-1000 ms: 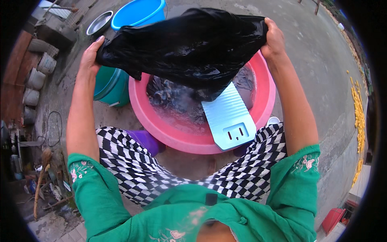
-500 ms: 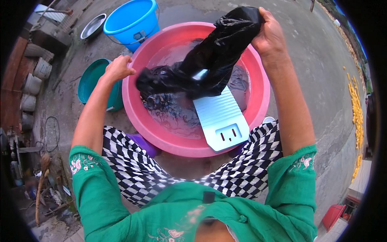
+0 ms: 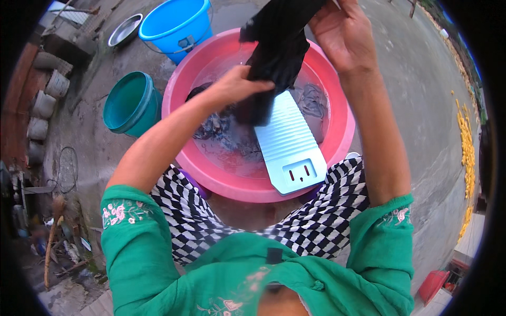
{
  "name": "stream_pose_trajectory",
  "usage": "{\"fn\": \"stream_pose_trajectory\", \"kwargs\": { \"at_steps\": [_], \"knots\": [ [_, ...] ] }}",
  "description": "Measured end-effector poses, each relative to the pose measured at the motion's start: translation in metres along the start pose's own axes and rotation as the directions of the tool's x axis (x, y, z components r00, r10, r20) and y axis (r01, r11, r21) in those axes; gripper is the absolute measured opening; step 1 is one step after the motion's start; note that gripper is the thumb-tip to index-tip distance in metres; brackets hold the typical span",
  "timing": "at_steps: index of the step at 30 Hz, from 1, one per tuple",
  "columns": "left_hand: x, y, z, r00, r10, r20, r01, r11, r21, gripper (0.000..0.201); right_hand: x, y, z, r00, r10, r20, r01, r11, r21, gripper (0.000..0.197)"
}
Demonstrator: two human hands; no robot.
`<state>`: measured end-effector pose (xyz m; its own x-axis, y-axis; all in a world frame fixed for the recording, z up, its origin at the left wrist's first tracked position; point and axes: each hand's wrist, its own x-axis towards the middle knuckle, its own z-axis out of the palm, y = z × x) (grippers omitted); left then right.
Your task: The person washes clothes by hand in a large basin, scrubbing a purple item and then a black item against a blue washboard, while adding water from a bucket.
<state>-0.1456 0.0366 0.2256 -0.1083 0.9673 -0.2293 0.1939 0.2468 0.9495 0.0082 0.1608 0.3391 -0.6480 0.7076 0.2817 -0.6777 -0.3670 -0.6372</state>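
A dark, wet black garment (image 3: 279, 58) hangs above the pink basin, its lower end over the top of a washboard. High on the right, my right hand (image 3: 345, 37) grips the garment's upper end. My left hand (image 3: 237, 87) has closed on its left side, thumb in front and the fingers partly hidden by the cloth. The pale blue ridged washboard (image 3: 290, 142) leans in the large pink basin (image 3: 211, 184), its slotted end on the near rim. Murky water and soaked clothes (image 3: 311, 102) lie around it.
Beyond the basin on the left stands a blue bucket (image 3: 176, 23) with a wire handle, and a metal bowl (image 3: 125, 30). A green bucket (image 3: 132, 102) is left of the basin. Yellow corn-like cobs (image 3: 466, 152) line the far right; a broom (image 3: 55, 231) stands lower left.
My left hand has moved right across the basin and taken hold of the garment. My right hand has lifted the garment slightly higher, so it hangs more upright.
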Motion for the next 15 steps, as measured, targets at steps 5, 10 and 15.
{"fn": "stream_pose_trajectory", "kwargs": {
  "at_steps": [5,10,15],
  "knots": [
    [-0.013,0.015,-0.048,0.999,0.021,0.033,-0.002,0.861,-0.508,0.034,0.009,-0.012,-0.073,0.993,0.015,-0.113,-0.048,0.954,-0.296,0.033],
    [-0.016,0.052,-0.069,0.981,0.154,-0.120,-0.191,0.624,-0.758,0.031,0.003,0.001,-0.090,0.927,0.322,-0.190,-0.287,0.285,-0.915,0.040],
    [-0.028,0.068,-0.082,0.954,0.276,-0.118,-0.250,0.513,-0.821,0.045,-0.022,0.030,-0.048,0.787,0.613,-0.069,-0.213,0.165,-0.963,0.061]
  ]
}}
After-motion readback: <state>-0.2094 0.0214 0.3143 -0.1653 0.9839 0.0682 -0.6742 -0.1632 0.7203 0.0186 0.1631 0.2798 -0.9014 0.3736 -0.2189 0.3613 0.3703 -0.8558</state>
